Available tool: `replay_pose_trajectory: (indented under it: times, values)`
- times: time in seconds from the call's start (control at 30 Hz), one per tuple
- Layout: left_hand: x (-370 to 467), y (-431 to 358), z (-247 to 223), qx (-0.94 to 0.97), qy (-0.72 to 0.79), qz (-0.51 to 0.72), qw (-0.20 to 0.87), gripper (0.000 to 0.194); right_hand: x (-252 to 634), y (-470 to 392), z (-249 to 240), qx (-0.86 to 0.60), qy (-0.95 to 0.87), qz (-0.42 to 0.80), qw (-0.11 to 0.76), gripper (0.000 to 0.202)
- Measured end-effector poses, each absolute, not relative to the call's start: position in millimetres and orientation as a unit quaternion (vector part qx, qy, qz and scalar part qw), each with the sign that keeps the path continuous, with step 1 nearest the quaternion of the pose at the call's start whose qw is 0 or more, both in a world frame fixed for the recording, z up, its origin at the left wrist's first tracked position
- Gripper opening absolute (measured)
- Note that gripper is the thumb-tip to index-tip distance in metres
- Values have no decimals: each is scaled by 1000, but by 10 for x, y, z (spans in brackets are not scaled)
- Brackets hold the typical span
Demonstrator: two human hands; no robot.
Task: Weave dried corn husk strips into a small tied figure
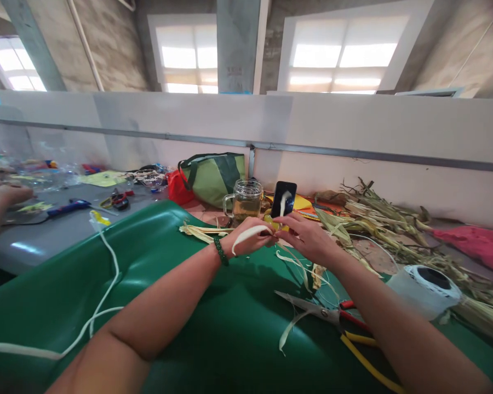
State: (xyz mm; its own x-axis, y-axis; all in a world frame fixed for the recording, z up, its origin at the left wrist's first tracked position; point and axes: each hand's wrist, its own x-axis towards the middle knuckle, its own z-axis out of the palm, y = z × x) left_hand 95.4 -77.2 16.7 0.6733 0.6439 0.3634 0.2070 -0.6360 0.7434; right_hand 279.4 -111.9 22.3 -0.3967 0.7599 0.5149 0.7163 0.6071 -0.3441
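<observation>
Both hands meet above the green sheet. My left hand, with a green bead bracelet at the wrist, is closed on a pale husk strip that curves over its back. The fingers of my right hand are pinched together against the left fingertips; another pale strip stands up beside them, in front of a phone. What the right fingertips grip is too small to make out. Below the hands lie scissors with red and yellow handles, and a loose husk strip.
A glass mug and a green bag stand behind the hands. Dried husks and a white roll lie at the right. A white cord crosses the left side. Another person's hand is at the far left.
</observation>
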Motion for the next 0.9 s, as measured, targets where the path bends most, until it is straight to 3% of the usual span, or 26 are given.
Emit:
replay_pose_trajectory:
  times: [0.1,0.23,0.4,0.57,0.67,0.77,0.9]
  values:
    - [933,-771,173,852,229,304,360,27,2857,-1083,220,-451,-831,147,290,27]
    - [923,-788,209,825,231,295,423,41,2883,-1079,246,-424,-792,271,346,35]
    - [914,-775,240,785,234,255,514,43,2869,-1060,226,-429,-753,346,360,40]
    - [912,-684,217,641,281,344,626,34,2886,-1009,190,-475,-686,301,462,51]
    - [906,-666,236,566,283,356,687,27,2881,-1007,200,-473,-689,188,517,41]
    - [905,-690,262,555,282,334,708,25,2851,-1021,196,-475,-740,115,463,30]
    - [923,-724,249,585,295,321,684,31,2810,-1034,153,-472,-779,161,380,27]
